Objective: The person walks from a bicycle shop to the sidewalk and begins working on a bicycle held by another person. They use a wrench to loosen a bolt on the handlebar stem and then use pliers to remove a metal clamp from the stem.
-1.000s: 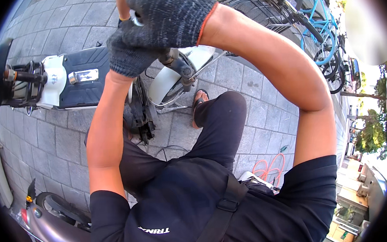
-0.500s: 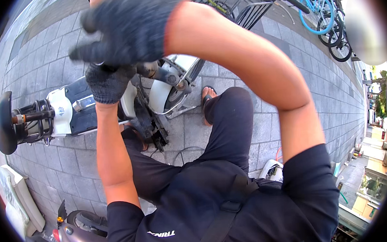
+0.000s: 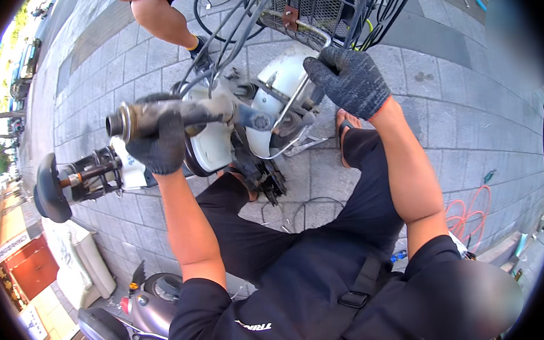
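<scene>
A white two-wheeler lies partly dismantled on the paving in front of me, its white front cover (image 3: pixel 285 76) facing up. My left hand (image 3: pixel 158 142), in a dark knit glove, is closed around a thick grey metal tube (image 3: pixel 203 110) that sticks out to the left above the cover. My right hand (image 3: pixel 349 81), gloved too, grips a thin bent metal rod (image 3: pixel 313 35) beside the cover, under a wire basket (image 3: pixel 318 2). Black cables (image 3: pixel 238 22) run from the basket down toward the tube. My knees are bent below both hands.
Another person's bare leg (image 3: pixel 163 21) stands at the top. A black round part on a shaft (image 3: pixel 49 187) juts out at the left. A grey scooter (image 3: pixel 149 302) is parked lower left, and an orange hose (image 3: pixel 468 214) lies on the paving at the right.
Both hands were bunched together close to the camera. They have now separated: the left holds the tube lower down, and the right has moved rightward onto the thin rod.
</scene>
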`<state>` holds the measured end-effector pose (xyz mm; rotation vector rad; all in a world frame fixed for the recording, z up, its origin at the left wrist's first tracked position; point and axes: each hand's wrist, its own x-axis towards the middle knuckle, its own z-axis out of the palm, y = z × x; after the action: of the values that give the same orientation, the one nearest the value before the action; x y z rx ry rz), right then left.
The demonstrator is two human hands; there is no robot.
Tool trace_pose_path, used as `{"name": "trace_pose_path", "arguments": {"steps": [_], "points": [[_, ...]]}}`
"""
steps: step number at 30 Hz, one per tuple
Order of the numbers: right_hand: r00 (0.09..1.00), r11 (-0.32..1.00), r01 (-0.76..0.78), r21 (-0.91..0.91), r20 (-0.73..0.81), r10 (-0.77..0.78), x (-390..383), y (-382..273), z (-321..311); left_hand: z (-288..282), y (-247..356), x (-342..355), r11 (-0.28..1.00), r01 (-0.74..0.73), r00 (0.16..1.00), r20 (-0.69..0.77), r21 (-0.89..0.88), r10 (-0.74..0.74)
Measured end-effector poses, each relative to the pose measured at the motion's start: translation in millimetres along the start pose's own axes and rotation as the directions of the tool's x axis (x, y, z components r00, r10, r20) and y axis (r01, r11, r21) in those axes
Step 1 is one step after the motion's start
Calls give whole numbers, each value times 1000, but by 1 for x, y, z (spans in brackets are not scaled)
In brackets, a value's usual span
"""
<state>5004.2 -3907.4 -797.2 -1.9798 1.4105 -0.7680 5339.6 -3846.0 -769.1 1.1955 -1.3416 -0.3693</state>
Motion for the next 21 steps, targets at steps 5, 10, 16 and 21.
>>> {"name": "trace_pose_path", "arguments": {"steps": [5, 10, 16, 21], "points": [[996, 998, -66, 2, 66, 66, 7, -3, -10, -5, -14, 3, 972, -170, 985, -15, 160, 175], [999, 1000, -14, 22, 52, 13, 6, -6, -10, -22, -8, 16, 996, 28, 930, 364, 83, -56], [995, 992, -93, 82, 46, 89, 2, -7, -9, -25, -15, 28, 821, 470, 853, 406, -324, -328], [991, 974, -132, 186, 34, 128, 3, -11, -4, -35, -35, 36, 418, 783, 613, 684, -461, -394]]}}
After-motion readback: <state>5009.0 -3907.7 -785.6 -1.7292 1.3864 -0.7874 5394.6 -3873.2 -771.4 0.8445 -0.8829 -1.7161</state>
